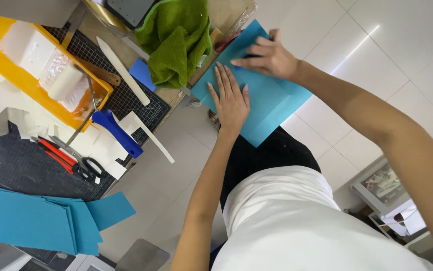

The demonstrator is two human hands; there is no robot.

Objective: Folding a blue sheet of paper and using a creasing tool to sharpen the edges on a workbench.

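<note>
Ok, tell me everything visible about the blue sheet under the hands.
The blue sheet looks like thin, matte paper or card in plain turquoise, roughly rectangular and turned diagonally. A faint straight crease runs across it. It lies flat at the table edge, its lower corner hanging past the edge above the person's lap. The left hand presses flat on it, and the right hand bears down with its fingertips near the upper corner, beside a green towel.

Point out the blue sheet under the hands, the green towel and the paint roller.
blue sheet (pixel 271 103), head view, bare lower-right area.
green towel (pixel 176 42), head view, middle of the folds.
paint roller (pixel 66 83), head view, white roller sleeve.
</note>
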